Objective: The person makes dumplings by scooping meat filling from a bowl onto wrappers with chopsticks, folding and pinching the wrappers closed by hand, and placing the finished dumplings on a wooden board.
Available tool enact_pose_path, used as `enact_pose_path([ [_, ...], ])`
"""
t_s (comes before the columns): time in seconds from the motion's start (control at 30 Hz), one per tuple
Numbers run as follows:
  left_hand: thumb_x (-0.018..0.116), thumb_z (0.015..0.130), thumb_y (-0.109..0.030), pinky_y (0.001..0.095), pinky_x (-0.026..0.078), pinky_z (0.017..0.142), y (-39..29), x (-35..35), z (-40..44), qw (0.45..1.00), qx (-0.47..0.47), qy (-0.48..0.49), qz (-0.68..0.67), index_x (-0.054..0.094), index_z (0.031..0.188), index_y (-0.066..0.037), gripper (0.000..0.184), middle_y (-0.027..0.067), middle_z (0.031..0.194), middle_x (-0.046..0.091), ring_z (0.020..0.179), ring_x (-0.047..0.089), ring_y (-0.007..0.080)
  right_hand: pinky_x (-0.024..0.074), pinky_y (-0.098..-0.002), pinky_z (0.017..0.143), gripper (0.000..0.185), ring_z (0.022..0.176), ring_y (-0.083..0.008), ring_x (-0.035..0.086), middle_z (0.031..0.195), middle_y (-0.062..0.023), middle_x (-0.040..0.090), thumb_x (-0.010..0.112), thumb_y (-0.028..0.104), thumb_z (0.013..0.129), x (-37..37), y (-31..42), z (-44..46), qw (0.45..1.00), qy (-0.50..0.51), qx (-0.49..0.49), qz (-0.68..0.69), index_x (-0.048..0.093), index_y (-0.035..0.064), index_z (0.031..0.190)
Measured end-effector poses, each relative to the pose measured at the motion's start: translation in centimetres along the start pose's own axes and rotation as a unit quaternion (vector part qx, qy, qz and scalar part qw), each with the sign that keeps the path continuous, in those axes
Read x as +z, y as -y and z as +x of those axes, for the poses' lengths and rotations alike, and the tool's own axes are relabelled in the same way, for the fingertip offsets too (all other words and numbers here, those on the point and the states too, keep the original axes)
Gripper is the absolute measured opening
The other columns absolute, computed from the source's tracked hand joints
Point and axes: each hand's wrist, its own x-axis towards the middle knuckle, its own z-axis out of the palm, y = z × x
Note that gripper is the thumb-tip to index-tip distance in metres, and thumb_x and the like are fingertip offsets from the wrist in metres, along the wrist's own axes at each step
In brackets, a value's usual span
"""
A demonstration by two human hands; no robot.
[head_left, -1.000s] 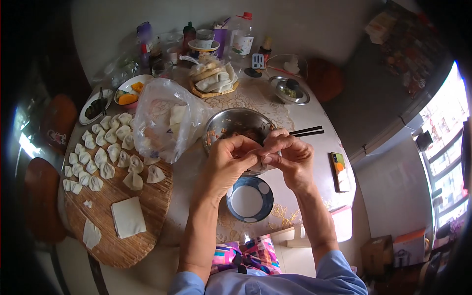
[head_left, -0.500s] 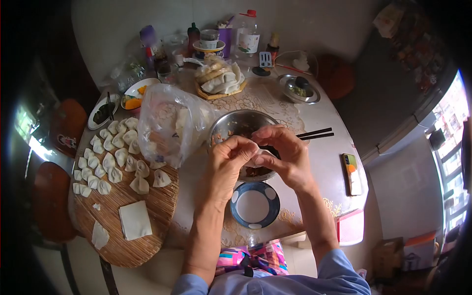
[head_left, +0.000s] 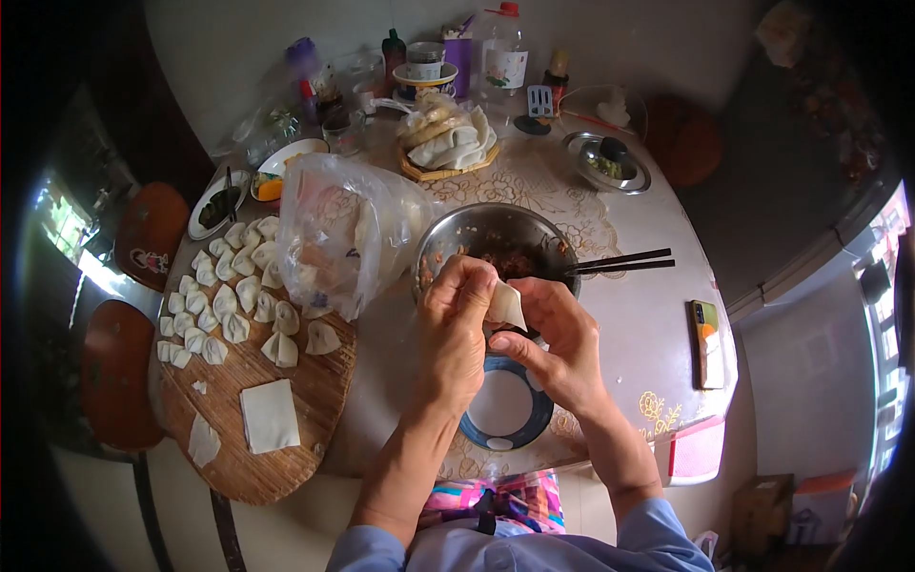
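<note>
A small folded dumpling (head_left: 506,306) is pinched between the thumb and fingers of my left hand (head_left: 455,334), over the near edge of a metal bowl of filling (head_left: 440,229). Close beside it, my right hand (head_left: 558,345) has its thumb and fingers apart, curved around the dumpling's right side. Below the hands stands a blue-rimmed bowl (head_left: 543,410). On the round wooden board (head_left: 257,477) at the left lie several folded dumplings (head_left: 225,302), a stack of square wrappers (head_left: 271,417) and a torn dough piece (head_left: 203,439). Black chopsticks (head_left: 624,261) rest on the metal bowl's right rim.
A clear plastic bag (head_left: 329,238) lies between board and bowl. Behind it are a basket of wrapped dough (head_left: 446,173), side dishes, a red-capped bottle (head_left: 504,57) and a lidded metal dish (head_left: 607,164). A phone (head_left: 707,345) lies at the right edge.
My right hand's thumb and fingers have spread from the dumpling, which shows more clearly in my left hand. The view has shifted, so the table things appear further right.
</note>
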Motion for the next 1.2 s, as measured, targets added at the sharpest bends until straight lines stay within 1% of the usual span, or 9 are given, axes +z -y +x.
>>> enact_pose_path([
  [0.23, 0.056, 0.089, -0.018, 0.0195, 0.039, 0.065, 0.6, 0.2, -0.1, 1.000, 0.008, -0.009, 0.018, 0.057, 0.082, -0.009, 0.012, -0.0037, 0.077, 0.049, 0.072, 0.046, 0.0042, 0.0474, -0.0284, 0.081, 0.040, 0.092, -0.0151, 0.058, 0.097, -0.0111, 0.060, 0.066, 0.003, 0.079, 0.4, -0.1, -0.1, 0.998, -0.017, 0.016, 0.057, 0.045, -0.0053, 0.112],
  [0.43, 0.053, 0.091, -0.020, 0.0215, 0.041, 0.070, -0.8, 1.5, 0.3, 0.998, -0.055, -0.008, 0.017, 0.057, 0.085, -0.004, 0.018, 0.0000, 0.080, 0.055, 0.072, 0.050, 0.0058, 0.0501, -0.0287, 0.080, 0.032, 0.091, -0.0182, 0.059, 0.100, -0.0141, 0.059, 0.059, -0.002, 0.083, -0.5, 0.4, 0.4, 0.989, -0.040, 0.027, 0.138, 0.044, -0.0081, 0.111],
  [0.53, 0.056, 0.089, -0.021, 0.0206, 0.042, 0.069, -0.2, 1.2, 0.5, 0.999, -0.007, 0.024, 0.044, 0.058, 0.086, -0.003, 0.018, 0.0003, 0.082, 0.056, 0.071, 0.050, 0.0055, 0.0505, -0.0292, 0.079, 0.031, 0.089, -0.0192, 0.060, 0.100, -0.0147, 0.059, 0.058, -0.002, 0.084, -0.8, 0.7, 0.5, 0.988, -0.036, 0.032, 0.147, 0.044, -0.0088, 0.110],
  [0.77, 0.057, 0.084, -0.007, 0.0192, 0.043, 0.063, 0.6, 0.6, 0.3, 0.998, 0.018, -0.022, 0.054, 0.057, 0.084, -0.006, 0.001, -0.0020, 0.078, 0.053, 0.071, 0.050, 0.0039, 0.0496, -0.0287, 0.080, 0.032, 0.093, -0.0208, 0.059, 0.101, -0.0137, 0.059, 0.055, -0.009, 0.082, -0.2, 0.5, 0.2, 0.987, -0.056, 0.050, 0.144, 0.046, -0.0063, 0.113],
  [0.87, 0.057, 0.082, -0.007, 0.0238, 0.041, 0.066, 1.6, 0.1, 0.5, 0.993, 0.076, -0.027, 0.089, 0.057, 0.081, -0.004, 0.003, 0.0002, 0.077, 0.053, 0.074, 0.049, 0.0078, 0.0483, -0.0299, 0.084, 0.034, 0.095, -0.0206, 0.059, 0.106, -0.0149, 0.058, 0.057, -0.006, 0.082, 0.0, 0.5, -0.1, 0.992, -0.061, 0.055, 0.092, 0.048, -0.0079, 0.114],
  [0.93, 0.059, 0.080, -0.008, 0.0284, 0.041, 0.070, 1.7, 0.4, 0.3, 0.994, 0.031, -0.052, 0.093, 0.059, 0.078, -0.004, 0.005, 0.0042, 0.078, 0.055, 0.076, 0.050, 0.0133, 0.0482, -0.0310, 0.085, 0.036, 0.095, -0.0210, 0.059, 0.107, -0.0153, 0.058, 0.056, -0.006, 0.082, 0.2, 0.0, -0.3, 0.992, -0.075, 0.035, 0.099, 0.047, -0.0089, 0.116],
  [1.07, 0.063, 0.080, -0.013, 0.0288, 0.041, 0.070, 2.9, 0.4, 0.6, 0.992, 0.079, -0.040, 0.093, 0.062, 0.079, -0.004, 0.009, 0.0041, 0.078, 0.055, 0.082, 0.048, 0.0154, 0.0505, -0.0369, 0.085, 0.034, 0.096, -0.0239, 0.059, 0.106, -0.0177, 0.058, 0.052, 0.000, 0.086, 0.0, -0.2, -0.2, 0.987, -0.096, 0.034, 0.128, 0.046, -0.0095, 0.119],
  [1.13, 0.059, 0.085, -0.017, 0.0330, 0.039, 0.084, 2.7, 0.4, 0.7, 0.988, 0.114, -0.020, 0.100, 0.065, 0.091, -0.003, 0.016, 0.0104, 0.101, 0.057, 0.091, 0.050, 0.0224, 0.0516, -0.0373, 0.083, 0.034, 0.096, -0.0244, 0.060, 0.106, -0.0186, 0.058, 0.049, 0.004, 0.088, -0.1, 0.0, 0.4, 0.983, -0.089, 0.017, 0.158, 0.045, -0.0101, 0.119],
  [1.2, 0.051, 0.091, -0.020, 0.0349, 0.035, 0.093, 1.5, 0.7, 0.5, 0.948, 0.236, -0.075, 0.200, 0.058, 0.110, -0.001, 0.028, 0.0158, 0.116, 0.051, 0.103, 0.047, 0.0272, 0.0519, -0.0364, 0.081, 0.034, 0.095, -0.0232, 0.060, 0.106, -0.0181, 0.058, 0.048, 0.005, 0.089, 0.3, 0.7, 0.9, 0.976, -0.091, 0.037, 0.196, 0.045, -0.0098, 0.119],
])
